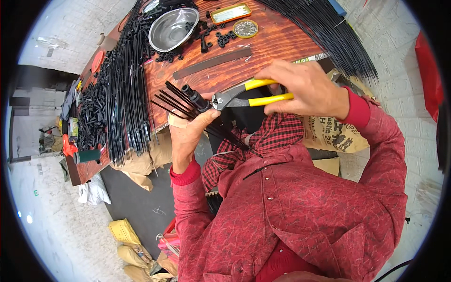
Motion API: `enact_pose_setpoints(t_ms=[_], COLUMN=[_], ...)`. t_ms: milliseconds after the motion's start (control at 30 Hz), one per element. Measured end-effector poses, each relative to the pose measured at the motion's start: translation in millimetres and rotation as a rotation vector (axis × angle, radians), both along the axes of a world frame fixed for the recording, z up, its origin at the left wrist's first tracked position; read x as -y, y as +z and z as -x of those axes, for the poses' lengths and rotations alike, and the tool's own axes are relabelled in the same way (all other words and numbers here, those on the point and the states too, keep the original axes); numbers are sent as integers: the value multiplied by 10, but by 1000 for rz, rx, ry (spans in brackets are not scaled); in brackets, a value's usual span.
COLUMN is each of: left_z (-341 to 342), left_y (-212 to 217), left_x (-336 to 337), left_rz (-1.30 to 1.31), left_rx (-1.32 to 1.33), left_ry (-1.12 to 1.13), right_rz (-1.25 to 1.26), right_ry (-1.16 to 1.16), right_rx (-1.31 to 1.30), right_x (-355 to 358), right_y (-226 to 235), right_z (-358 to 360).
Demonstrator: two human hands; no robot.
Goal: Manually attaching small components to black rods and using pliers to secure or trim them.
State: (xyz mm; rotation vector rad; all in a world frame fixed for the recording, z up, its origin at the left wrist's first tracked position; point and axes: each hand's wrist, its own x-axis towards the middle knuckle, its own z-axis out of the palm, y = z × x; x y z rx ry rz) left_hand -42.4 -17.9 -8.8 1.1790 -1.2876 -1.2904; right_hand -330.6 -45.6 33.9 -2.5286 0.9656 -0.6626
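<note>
My left hand (187, 136), with a tan strip of tape on it, is closed round several thin black rods (174, 101) and a thicker black tubular fitting (197, 98). The rods slant down toward my lap, where a red and black checked cloth (282, 129) lies. Yellow-handled end-cutting pliers (268, 100) are in my right hand (310, 89), fingers on one handle and thumb by the other. Their jaws meet the fitting's side close to my left thumb tip. Whether the jaws grip anything is too small to tell.
The wooden table (286, 40) carries a metal bowl (162, 35), black rings (225, 38), a yellow tray (230, 14), a round dish of small metal pieces (245, 28) and a flat bar (211, 63). Long black rods lie at left (127, 94) and right (329, 37). A printed sack (333, 134) stands below.
</note>
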Motion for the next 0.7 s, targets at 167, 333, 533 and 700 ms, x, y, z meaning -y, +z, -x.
enact_pose_setpoints(t_ms=[167, 333, 533, 700], left_z=[-31, -19, -23, -6], left_y=[29, 96, 67, 67], left_x=[-22, -97, -70, -38], left_rz=[26, 24, 109, 91], left_rx=[44, 6, 34, 7], left_ry=[-10, -71, -156, -89], right_rz=[-336, -1472, -1559, -699], right_ry=[48, 76, 226, 88], right_rx=[-68, 73, 44, -83], right_x=[-40, 59, 200, 47], right_y=[6, 20, -62, 104], right_z=[-25, 33, 121, 16])
